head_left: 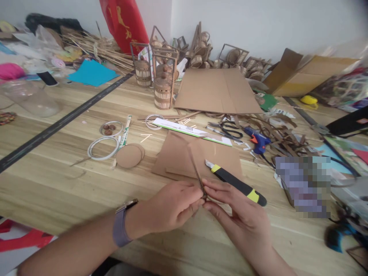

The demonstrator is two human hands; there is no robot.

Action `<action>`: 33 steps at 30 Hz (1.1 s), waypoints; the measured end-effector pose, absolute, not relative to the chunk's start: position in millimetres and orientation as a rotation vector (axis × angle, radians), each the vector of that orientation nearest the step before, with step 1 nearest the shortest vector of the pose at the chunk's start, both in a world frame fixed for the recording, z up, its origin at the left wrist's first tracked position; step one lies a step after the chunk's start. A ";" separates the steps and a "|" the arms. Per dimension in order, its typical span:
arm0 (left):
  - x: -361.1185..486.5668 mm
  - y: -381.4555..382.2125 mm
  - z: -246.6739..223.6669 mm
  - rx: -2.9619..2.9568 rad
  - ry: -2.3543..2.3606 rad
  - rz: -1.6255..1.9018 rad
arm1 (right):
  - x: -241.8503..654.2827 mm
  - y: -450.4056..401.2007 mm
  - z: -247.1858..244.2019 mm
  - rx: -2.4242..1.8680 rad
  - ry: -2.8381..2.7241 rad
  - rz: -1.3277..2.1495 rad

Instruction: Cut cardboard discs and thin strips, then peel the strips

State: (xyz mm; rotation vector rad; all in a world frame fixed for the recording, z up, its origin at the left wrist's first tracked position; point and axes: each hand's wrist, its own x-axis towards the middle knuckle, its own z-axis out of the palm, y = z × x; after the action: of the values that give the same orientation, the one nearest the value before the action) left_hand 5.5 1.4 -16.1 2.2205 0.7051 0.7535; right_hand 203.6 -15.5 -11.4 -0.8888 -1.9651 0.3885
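Observation:
Between my two hands is a narrow brown cardboard strip, its far end pointing away over a cardboard sheet. My left hand, with a watch on the wrist, pinches the strip's near end from the left. From the right, the fingertips and thumb of my right hand close on the same end. Exactly how the strip is folded there is hidden by the fingers. A black and yellow utility knife, blade out, lies just beyond my right hand. Past it rests a white and green strip.
Left of the sheet lie cardboard discs and tape rolls. Black scissors, a blue glue gun and brown scraps are at right. Small lidded baskets with tall handles stand behind, beside a large cardboard panel.

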 end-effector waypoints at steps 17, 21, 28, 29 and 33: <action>5.9 3.2 -13.4 2.310 0.559 0.804 | 200.6 -21.4 -11.1 -0.894 -1.925 0.365; 9.4 2.0 -13.6 2.226 0.634 0.838 | 199.1 -23.1 -14.6 -0.910 -1.940 0.141; 11.3 -3.1 -19.3 2.049 0.812 0.763 | 194.7 -21.4 -15.9 -0.922 -2.029 -0.026; 11.0 -3.5 -18.9 2.042 0.807 0.754 | 194.3 -21.2 -15.4 -0.928 -2.027 -0.019; 10.1 -5.2 -15.9 2.060 0.826 0.758 | 194.1 -22.3 -13.9 -0.931 -2.007 -0.022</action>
State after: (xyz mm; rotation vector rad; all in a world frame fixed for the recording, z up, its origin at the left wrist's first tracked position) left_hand 10.1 -5.2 -15.9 2.0604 0.8259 0.7581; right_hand 194.1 -22.3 -13.9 -0.9307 -2.0074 -0.0216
